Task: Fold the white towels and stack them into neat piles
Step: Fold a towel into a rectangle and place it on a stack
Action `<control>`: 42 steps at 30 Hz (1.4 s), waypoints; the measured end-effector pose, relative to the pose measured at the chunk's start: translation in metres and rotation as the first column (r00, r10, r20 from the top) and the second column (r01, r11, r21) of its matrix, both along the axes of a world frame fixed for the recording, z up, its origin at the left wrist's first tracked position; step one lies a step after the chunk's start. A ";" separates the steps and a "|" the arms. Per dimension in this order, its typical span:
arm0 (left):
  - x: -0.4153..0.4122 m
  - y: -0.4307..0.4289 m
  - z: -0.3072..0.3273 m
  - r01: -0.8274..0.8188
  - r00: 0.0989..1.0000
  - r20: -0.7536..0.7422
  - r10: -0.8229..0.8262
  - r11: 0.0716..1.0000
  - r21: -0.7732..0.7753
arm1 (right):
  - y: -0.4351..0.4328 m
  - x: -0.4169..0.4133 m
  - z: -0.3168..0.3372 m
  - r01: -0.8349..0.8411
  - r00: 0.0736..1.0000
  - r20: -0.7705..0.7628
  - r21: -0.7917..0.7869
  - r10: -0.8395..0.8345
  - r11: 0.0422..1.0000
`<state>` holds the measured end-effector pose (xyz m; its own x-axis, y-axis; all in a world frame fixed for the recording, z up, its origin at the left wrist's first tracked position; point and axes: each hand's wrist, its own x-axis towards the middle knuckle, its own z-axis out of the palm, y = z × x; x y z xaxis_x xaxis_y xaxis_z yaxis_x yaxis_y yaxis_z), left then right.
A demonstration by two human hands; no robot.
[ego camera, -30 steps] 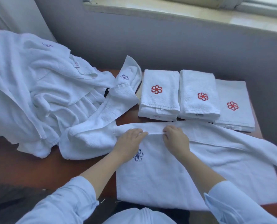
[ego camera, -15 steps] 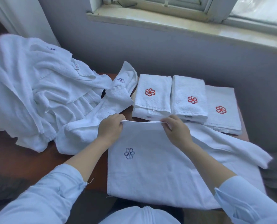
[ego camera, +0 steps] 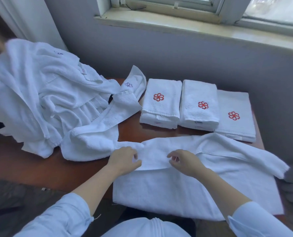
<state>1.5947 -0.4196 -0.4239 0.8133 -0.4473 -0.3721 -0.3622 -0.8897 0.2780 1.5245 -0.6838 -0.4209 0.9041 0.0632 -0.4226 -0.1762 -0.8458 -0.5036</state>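
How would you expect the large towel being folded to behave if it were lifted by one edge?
Probably floppy: the towel bends into a soft fold between the left hand and right hand, and its right end trails limp. Likely easy to grip, given its nubby terry surface. Lifted, it would probably sag.

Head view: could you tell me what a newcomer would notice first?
Three folded towels with red flower emblems sit in a row at the table's far side. A crumpled white heap fills the left; in front, left hand and right hand work a fold in the large towel.
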 end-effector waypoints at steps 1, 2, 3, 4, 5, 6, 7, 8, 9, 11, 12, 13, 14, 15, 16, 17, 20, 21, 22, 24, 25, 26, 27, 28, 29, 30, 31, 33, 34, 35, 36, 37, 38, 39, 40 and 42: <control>0.004 -0.003 0.000 0.001 0.997 0.083 0.000 1.000 -0.011 | 0.001 0.001 0.001 0.036 0.998 0.061 -0.010 -0.036 0.999; 0.009 -0.005 -0.002 0.007 0.987 0.161 -0.005 1.000 -0.010 | 0.001 0.003 0.002 0.056 0.992 0.111 -0.031 -0.052 0.998; 0.014 -0.006 -0.004 0.009 0.977 0.212 -0.009 1.000 -0.001 | 0.002 0.005 0.003 0.068 0.987 0.148 -0.051 -0.059 0.996; 0.019 -0.006 -0.007 0.005 0.973 0.231 -0.009 1.000 0.020 | 0.004 0.007 0.005 0.076 0.983 0.173 -0.067 -0.063 0.995; 0.024 -0.005 -0.010 0.001 0.975 0.223 -0.014 0.998 0.056 | 0.005 0.010 0.005 0.080 0.980 0.190 -0.081 -0.063 0.994; 0.029 -0.004 -0.013 0.011 0.979 0.199 -0.032 0.994 0.106 | 0.007 0.013 0.005 0.077 0.979 0.197 -0.093 -0.057 0.993; 0.033 -0.002 -0.015 0.034 0.983 0.171 -0.062 0.986 0.165 | 0.010 0.017 0.005 0.068 0.980 0.191 -0.103 -0.047 0.992; 0.037 0.000 -0.018 0.060 0.982 0.160 -0.097 0.973 0.222 | 0.012 0.020 0.004 0.058 0.984 0.173 -0.112 -0.038 0.992; 0.039 0.001 -0.020 0.084 0.976 0.170 -0.134 0.959 0.271 | 0.015 0.024 0.003 0.050 0.989 0.147 -0.121 -0.032 0.991; 0.041 0.001 -0.021 0.117 0.962 0.202 -0.185 0.944 0.308 | 0.021 0.033 0.000 0.039 0.996 0.091 -0.152 -0.026 0.988; 0.042 0.001 -0.021 0.122 0.962 0.200 -0.186 0.948 0.293 | 0.022 0.037 -0.002 0.033 0.998 0.062 -0.174 -0.022 0.984; 0.042 0.002 -0.019 0.107 0.969 0.190 -0.158 0.961 0.254 | 0.023 0.040 -0.003 0.032 0.999 0.026 -0.200 -0.027 0.979; 0.044 0.003 -0.016 0.075 0.978 0.175 -0.111 0.977 0.199 | 0.024 0.042 -0.006 0.044 0.999 -0.020 -0.227 -0.050 0.973; 0.045 0.005 -0.012 0.031 0.986 0.158 -0.053 0.990 0.134 | 0.024 0.043 -0.008 0.065 0.994 -0.071 -0.253 -0.085 0.965; 0.048 0.008 -0.008 -0.017 0.989 0.147 0.006 0.997 0.070 | 0.024 0.042 -0.010 0.088 0.985 -0.121 -0.273 -0.124 0.958; 0.052 0.011 -0.002 -0.061 0.988 0.144 0.060 0.998 0.004 | 0.025 0.040 -0.013 0.107 0.974 -0.161 -0.286 -0.158 0.952; 0.067 0.016 0.014 -0.162 0.974 0.131 0.187 0.970 -0.181 | 0.029 0.035 -0.018 0.136 0.957 -0.208 -0.303 -0.204 0.943; 0.074 0.017 0.018 -0.182 0.970 0.123 0.211 0.960 -0.215 | 0.030 0.034 -0.018 0.139 0.957 -0.204 -0.303 -0.207 0.943; 0.081 0.017 0.021 -0.189 0.967 0.128 0.221 0.956 -0.223 | 0.032 0.034 -0.017 0.135 0.960 -0.197 -0.301 -0.201 0.944; 0.095 0.017 0.026 -0.169 0.963 0.182 0.200 0.971 -0.171 | 0.036 0.034 -0.014 0.115 0.971 -0.174 -0.269 -0.166 0.956; 0.100 0.017 0.028 -0.152 0.959 0.226 0.170 0.984 -0.095 | 0.038 0.033 -0.012 0.117 0.977 -0.148 -0.224 -0.153 0.967; 0.105 0.017 0.029 -0.129 0.949 0.292 0.119 0.992 0.014 | 0.039 0.031 -0.009 0.136 0.982 -0.104 -0.167 -0.154 0.977; 0.107 0.016 0.030 -0.110 0.933 0.356 0.061 0.987 0.119 | 0.039 0.027 -0.006 0.166 0.984 -0.040 -0.113 -0.171 0.980; 0.108 0.013 0.030 -0.095 0.917 0.399 0.017 0.980 0.177 | 0.037 0.023 -0.003 0.194 0.980 0.045 -0.075 -0.191 0.978; 0.106 0.009 0.029 -0.069 0.907 0.421 -0.013 0.981 0.180 | 0.034 0.018 0.000 0.218 0.969 0.130 -0.058 -0.209 0.974; 0.102 0.003 0.026 -0.031 0.907 0.420 -0.035 0.988 0.149 | 0.030 0.012 0.003 0.244 0.953 0.198 -0.051 -0.229 0.968; 0.095 -0.006 0.023 0.013 0.916 0.398 -0.047 0.996 0.088 | 0.024 0.006 0.006 0.283 0.934 0.237 -0.042 -0.266 0.958; 0.077 -0.032 0.017 0.118 0.944 0.316 -0.100 0.992 -0.038 | 0.009 -0.010 0.010 0.392 0.894 0.246 -0.023 -0.375 0.920; 0.066 -0.046 0.015 0.165 0.952 0.273 -0.137 0.983 -0.083 | -0.001 -0.019 0.010 0.440 0.876 0.236 -0.030 -0.422 0.897; 0.054 -0.065 0.013 0.211 0.956 0.235 -0.177 0.970 -0.125 | -0.014 -0.030 0.011 0.481 0.860 0.220 -0.052 -0.460 0.875; 0.042 -0.079 0.010 0.241 0.958 0.198 -0.208 0.957 -0.161 | -0.025 -0.040 0.012 0.510 0.850 0.198 -0.075 -0.489 0.857; 0.032 -0.091 0.009 0.261 0.959 0.162 -0.231 0.945 -0.195 | -0.035 -0.048 0.011 0.539 0.837 0.171 -0.093 -0.520 0.837; 0.020 -0.105 0.007 0.280 0.958 0.132 -0.256 0.933 -0.224 | -0.047 -0.057 0.012 0.570 0.820 0.140 -0.109 -0.556 0.814; 0.010 -0.118 0.004 0.298 0.954 0.108 -0.280 0.924 -0.238 | -0.059 -0.066 0.013 0.594 0.804 0.106 -0.125 -0.585 0.795; 0.000 -0.130 0.003 0.318 0.948 0.090 -0.305 0.918 -0.238 | -0.071 -0.074 0.014 0.605 0.796 0.074 -0.143 -0.601 0.783; -0.015 -0.152 0.002 0.357 0.934 0.085 -0.347 0.906 -0.229 | -0.093 -0.088 0.014 0.597 0.797 0.027 -0.177 -0.603 0.782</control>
